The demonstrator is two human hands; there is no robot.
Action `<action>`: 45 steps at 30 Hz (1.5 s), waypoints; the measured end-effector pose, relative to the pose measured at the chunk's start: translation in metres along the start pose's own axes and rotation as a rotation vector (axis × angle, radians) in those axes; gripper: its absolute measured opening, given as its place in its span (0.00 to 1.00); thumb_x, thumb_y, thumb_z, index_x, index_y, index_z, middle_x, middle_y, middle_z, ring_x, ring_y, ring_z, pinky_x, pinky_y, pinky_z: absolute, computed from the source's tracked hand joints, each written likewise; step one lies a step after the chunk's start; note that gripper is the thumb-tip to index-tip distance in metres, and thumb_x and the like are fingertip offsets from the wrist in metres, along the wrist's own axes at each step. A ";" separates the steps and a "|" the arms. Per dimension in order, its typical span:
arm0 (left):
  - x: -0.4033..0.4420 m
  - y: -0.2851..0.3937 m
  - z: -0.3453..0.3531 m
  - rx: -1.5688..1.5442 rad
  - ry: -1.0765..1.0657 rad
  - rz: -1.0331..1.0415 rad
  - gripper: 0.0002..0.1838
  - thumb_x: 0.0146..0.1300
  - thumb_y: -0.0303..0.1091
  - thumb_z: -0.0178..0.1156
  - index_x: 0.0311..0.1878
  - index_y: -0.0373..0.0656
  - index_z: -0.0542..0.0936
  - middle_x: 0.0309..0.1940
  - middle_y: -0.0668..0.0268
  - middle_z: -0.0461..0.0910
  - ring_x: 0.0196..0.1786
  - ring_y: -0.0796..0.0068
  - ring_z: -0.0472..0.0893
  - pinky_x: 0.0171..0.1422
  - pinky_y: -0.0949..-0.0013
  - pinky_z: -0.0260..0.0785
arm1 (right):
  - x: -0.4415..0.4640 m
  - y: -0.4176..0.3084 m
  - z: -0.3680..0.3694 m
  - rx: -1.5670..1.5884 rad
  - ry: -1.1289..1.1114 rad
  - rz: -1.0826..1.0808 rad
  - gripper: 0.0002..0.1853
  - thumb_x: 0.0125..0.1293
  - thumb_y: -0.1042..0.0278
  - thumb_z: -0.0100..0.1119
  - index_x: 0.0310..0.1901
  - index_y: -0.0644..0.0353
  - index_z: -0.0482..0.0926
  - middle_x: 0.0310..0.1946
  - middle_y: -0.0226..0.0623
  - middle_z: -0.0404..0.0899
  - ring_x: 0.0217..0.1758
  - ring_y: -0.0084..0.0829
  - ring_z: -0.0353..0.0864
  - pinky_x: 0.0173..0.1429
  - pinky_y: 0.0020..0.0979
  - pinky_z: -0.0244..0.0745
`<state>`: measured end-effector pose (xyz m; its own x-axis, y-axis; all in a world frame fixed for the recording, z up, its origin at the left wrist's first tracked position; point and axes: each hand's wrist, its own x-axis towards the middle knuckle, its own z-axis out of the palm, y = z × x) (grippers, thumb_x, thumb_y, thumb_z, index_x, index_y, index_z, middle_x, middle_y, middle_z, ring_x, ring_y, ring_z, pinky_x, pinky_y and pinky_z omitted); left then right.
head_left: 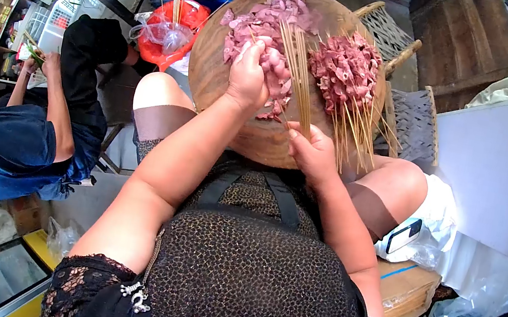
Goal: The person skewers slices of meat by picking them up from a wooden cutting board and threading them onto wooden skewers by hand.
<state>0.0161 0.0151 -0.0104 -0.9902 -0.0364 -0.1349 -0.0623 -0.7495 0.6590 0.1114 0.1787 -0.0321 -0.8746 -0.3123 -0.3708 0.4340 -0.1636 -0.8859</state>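
A round wooden board (207, 75) lies across the lap. On it is a heap of sliced raw meat (290, 12). My left hand (251, 80) is closed over the near side of this heap, its fingertips pinching a piece of meat. My right hand (313, 152) is closed at the board's near edge, with a thin bamboo skewer at its fingertips. A bundle of bare bamboo skewers (296, 71) slants between the hands, its lower ends touching or passing behind my right hand; I cannot tell which. To the right are piled meat skewers (347, 73), sticks toward me.
Left of the board, a red plastic bag (182, 27) holds more sticks. A seated person in a blue shirt (5, 145) handles green stalks at left. Woven stools (410, 118) stand at right, beside a white panel (497, 167). A phone (403, 236) lies near the right knee.
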 end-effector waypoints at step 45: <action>0.015 0.045 -0.043 0.140 0.094 0.004 0.14 0.68 0.35 0.45 0.50 0.34 0.67 0.48 0.49 0.72 0.52 0.56 0.75 0.57 0.56 0.70 | -0.006 0.008 -0.020 -0.080 0.015 0.005 0.11 0.63 0.69 0.54 0.45 0.63 0.75 0.21 0.21 0.68 0.22 0.14 0.64 0.26 0.18 0.62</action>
<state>0.0040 -0.0475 -0.0152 -0.9748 -0.1056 -0.1967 -0.0821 -0.6500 0.7555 0.1163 0.1977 -0.0428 -0.8759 -0.2987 -0.3788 0.4202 -0.0869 -0.9033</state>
